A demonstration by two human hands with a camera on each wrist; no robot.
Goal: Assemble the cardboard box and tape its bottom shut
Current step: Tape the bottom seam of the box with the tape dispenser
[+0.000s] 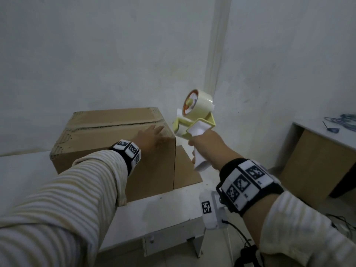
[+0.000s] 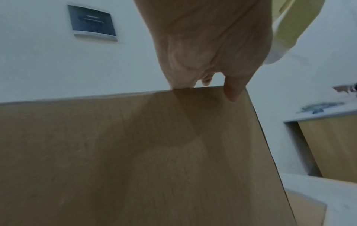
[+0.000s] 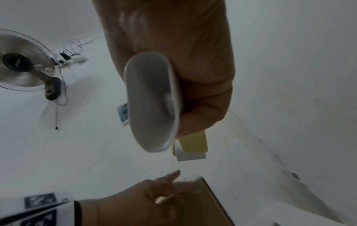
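The cardboard box [image 1: 113, 143] stood squared up near the desk's [image 1: 169, 212] far right corner, flaps folded, seam uppermost; big but probably light and hollow, its stiff panels likely to give at the middle, so the edges looked the best place to steady it. The left hand [image 1: 152, 137] lay flat, fingers straight, on the top near the right edge. The right hand [image 1: 207, 146] was wrapped round the tape dispenser [image 1: 194, 120], held just off that corner. Bare white walls, a wall fan [image 3: 25, 64], a second desk [image 1: 327, 135] beyond.
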